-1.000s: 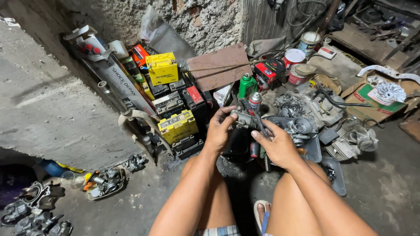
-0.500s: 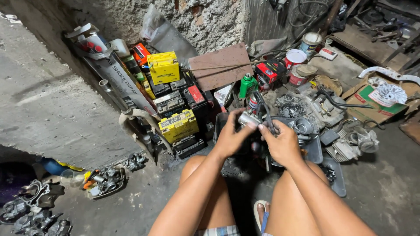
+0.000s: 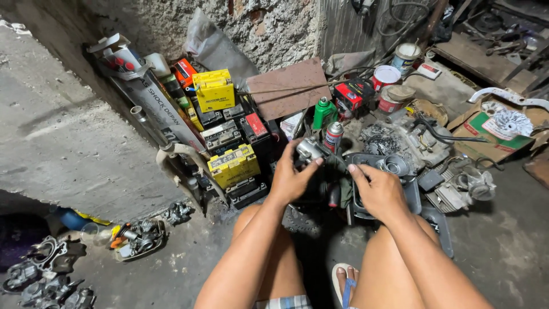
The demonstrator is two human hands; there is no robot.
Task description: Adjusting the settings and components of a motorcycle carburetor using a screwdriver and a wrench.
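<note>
Concrete workshop floor point(image 3: 68, 143), cluttered: left hand point(image 3: 291, 178) grasps small metal engine part point(image 3: 309, 150); right hand point(image 3: 378, 191), fingers loosely curled, beside spray cans point(image 3: 329, 123).

Yellow boxes point(image 3: 213, 90), point(image 3: 233, 165) by wall; red-black box point(image 3: 354, 95) behind green can point(image 3: 323, 113); green-brown carton point(image 3: 486, 133) far right.

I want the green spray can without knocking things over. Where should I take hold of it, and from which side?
Grip the green spray can around its upper body, just below the cap, coming down from above. It stands upright, packed close: a red-and-silver spray can in front, a red and black box to its right, a brown board to its left, so a low side approach looks cramped.
</note>
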